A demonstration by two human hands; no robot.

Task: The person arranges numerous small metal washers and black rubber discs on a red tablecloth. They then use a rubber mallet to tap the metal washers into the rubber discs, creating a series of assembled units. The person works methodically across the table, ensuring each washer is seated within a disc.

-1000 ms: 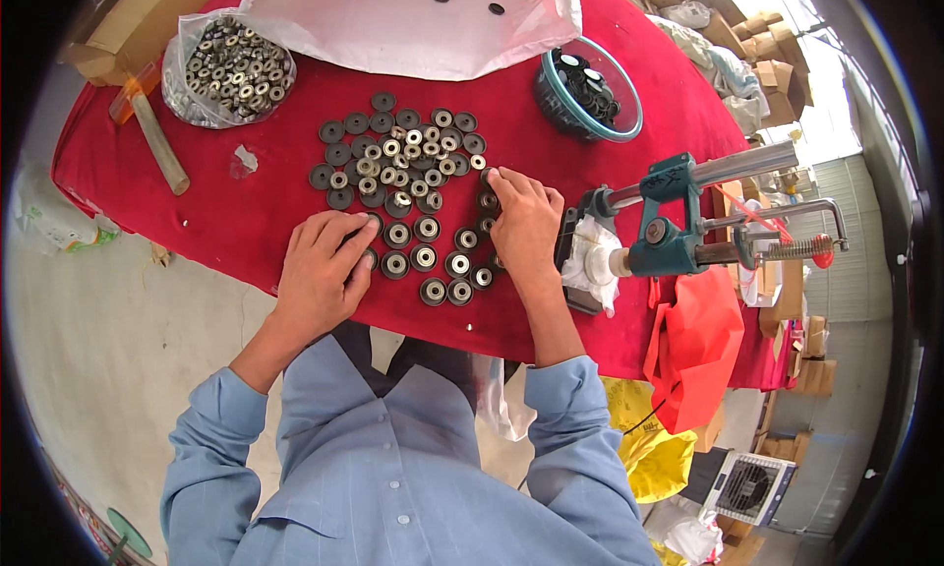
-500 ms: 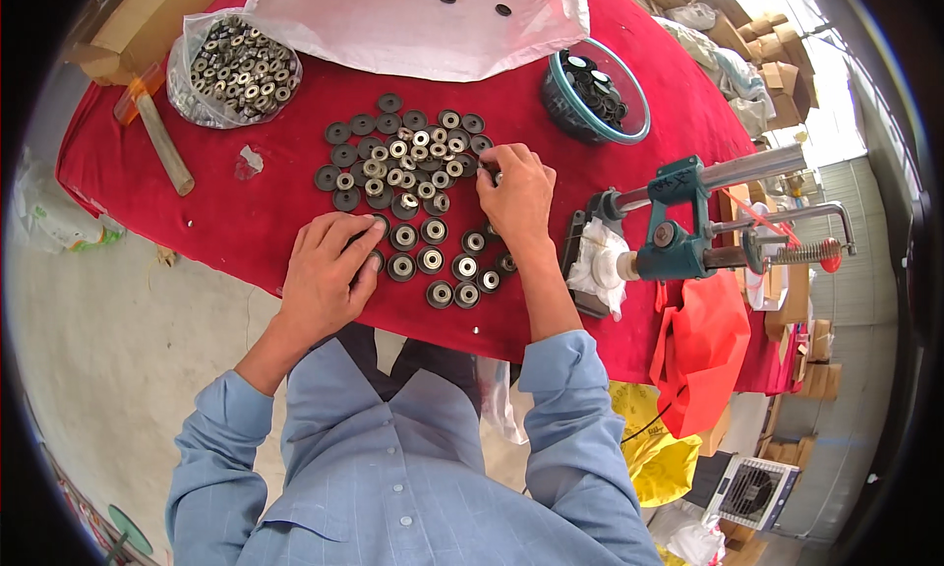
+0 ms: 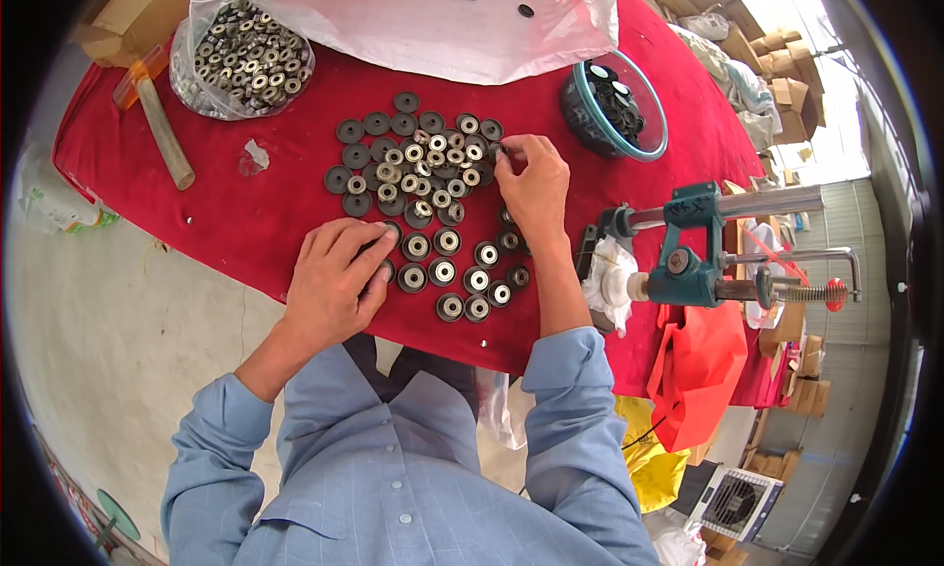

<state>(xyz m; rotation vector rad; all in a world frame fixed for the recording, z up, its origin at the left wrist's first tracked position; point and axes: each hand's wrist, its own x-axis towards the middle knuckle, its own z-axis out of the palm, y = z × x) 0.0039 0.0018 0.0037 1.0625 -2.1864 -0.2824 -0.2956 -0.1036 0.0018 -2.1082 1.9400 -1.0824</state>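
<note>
Red tablecloth (image 3: pixel 246 222), dark metal-centred wheels (image 3: pixel 447 241) between the hands (image 3: pixel 533 187) — both half-curled; hold on anything unclear

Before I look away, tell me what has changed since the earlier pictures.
The right hand has moved farther forward, to the right edge of the dark discs; whether it grips one is unclear. The left hand stays beside the bearing-fitted discs, and the bag of bearings stays put.

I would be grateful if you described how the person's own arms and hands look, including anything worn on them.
Light blue shirt sleeves, folded back, leave the lower forearms bare. The left hand and right hand are ungloved; no watch shows.
</note>
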